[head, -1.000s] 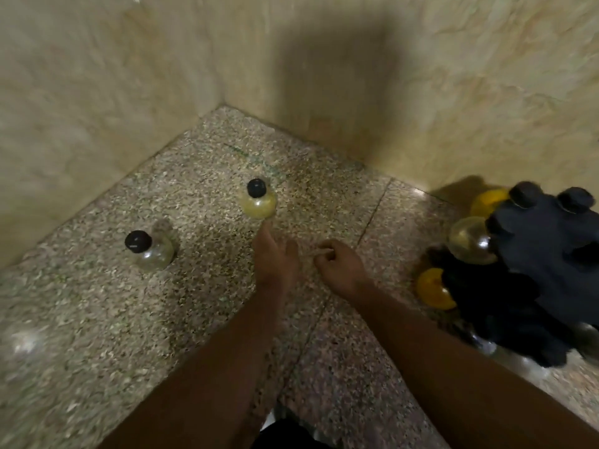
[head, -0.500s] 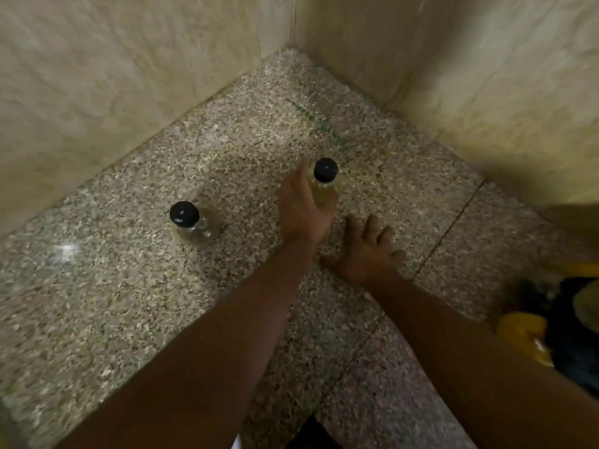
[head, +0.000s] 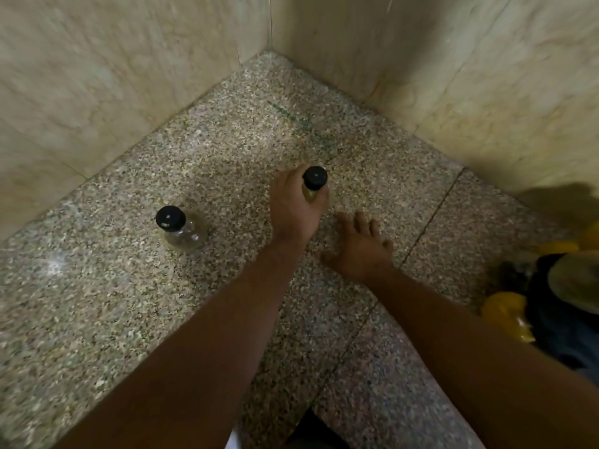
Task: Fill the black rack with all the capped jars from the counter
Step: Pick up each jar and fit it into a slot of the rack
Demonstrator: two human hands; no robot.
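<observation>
The left hand (head: 293, 209), empty 1 second before, had wrapped around the yellowish jar (head: 311, 189); seemingly not lifted. The right hand (head: 359, 251) lay flat, fingers spread. 1 clear jar (head: 180, 230) waited nearby.

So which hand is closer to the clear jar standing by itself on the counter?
Left. The left hand grips the yellowish jar right of the clear jar; the right hand lies farther right.
</observation>
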